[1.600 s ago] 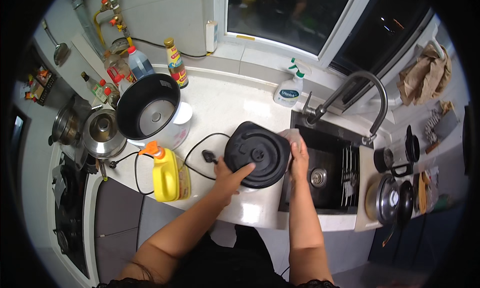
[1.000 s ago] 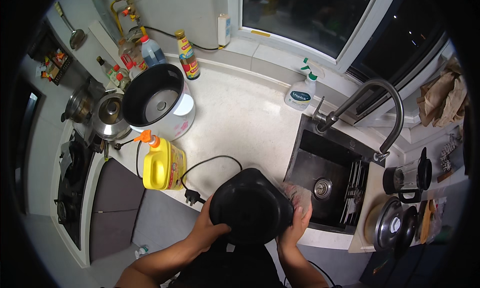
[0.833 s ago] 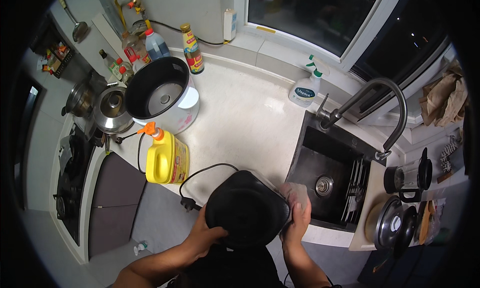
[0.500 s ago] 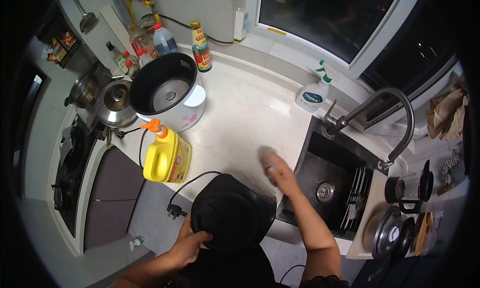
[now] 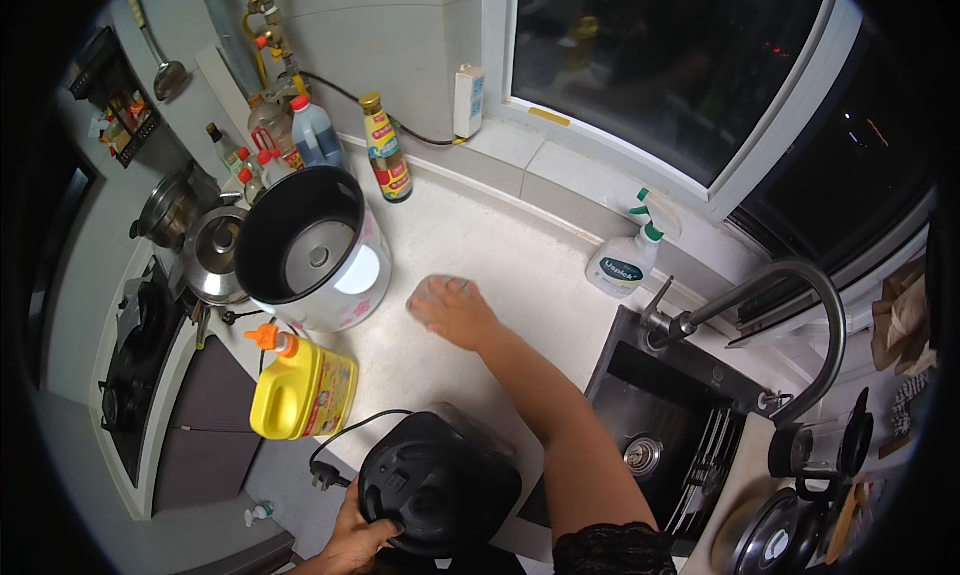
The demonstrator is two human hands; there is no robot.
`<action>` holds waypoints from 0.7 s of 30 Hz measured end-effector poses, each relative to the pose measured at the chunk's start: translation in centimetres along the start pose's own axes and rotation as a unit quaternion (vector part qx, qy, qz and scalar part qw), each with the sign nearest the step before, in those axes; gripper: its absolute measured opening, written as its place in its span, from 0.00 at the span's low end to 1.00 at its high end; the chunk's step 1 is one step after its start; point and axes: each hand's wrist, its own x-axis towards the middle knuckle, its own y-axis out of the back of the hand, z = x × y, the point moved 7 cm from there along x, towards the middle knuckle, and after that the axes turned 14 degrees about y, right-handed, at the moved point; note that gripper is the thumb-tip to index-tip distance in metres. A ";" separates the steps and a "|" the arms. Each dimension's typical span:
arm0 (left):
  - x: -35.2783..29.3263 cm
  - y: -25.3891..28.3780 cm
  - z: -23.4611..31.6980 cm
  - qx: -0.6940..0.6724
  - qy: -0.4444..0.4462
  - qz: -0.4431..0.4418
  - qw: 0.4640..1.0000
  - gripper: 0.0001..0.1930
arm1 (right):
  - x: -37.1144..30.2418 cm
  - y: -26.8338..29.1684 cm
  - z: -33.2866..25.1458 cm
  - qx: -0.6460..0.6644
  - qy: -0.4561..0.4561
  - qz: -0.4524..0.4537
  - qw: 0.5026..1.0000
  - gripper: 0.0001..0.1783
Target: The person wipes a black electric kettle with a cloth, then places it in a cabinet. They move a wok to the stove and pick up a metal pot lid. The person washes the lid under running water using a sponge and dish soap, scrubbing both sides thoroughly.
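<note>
Black and rounded, the cooker body (image 5: 440,485) is held low at the near edge of the counter (image 5: 520,265), tipped so that its dark underside faces up; its long axis cannot be told. Its cord and plug (image 5: 322,472) hang off its left side. The left hand (image 5: 358,535) is closed on the lower left rim of the cooker body, fingers curled over the edge.

At far left, a steel pot with a lid (image 5: 212,258) is seen by the stove. A white pot housing with a grey inner bowl (image 5: 305,250) stands open next to it. In front of it, a yellow jug (image 5: 300,390) with an orange spout and a pale label is placed upright. Behind, bottles with red caps and a sauce bottle (image 5: 385,163) with a yellow-and-red label stand against the wall.

At centre, the right hand (image 5: 455,310) is pressed flat on a pale cloth (image 5: 428,293) on the counter, fingers narrowly spread.

To the right, a white spray bottle (image 5: 625,260) with a blue oval label stands beside the dark sink (image 5: 680,425) and curved tap (image 5: 790,305).
</note>
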 end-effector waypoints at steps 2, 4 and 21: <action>0.3 -0.9 0.2 0.066 0.000 0.019 0.998 0.42 | -0.5 0.5 3.7 -0.028 -0.090 0.008 0.995 0.29; 1.4 -0.8 0.2 0.036 -0.017 0.006 0.999 0.44 | -3.6 0.6 6.7 -0.020 -0.199 0.049 0.979 0.30; 5.0 -0.9 1.7 0.156 -0.063 -0.035 0.985 0.49 | -1.5 1.6 -2.1 -0.046 0.205 0.134 0.969 0.18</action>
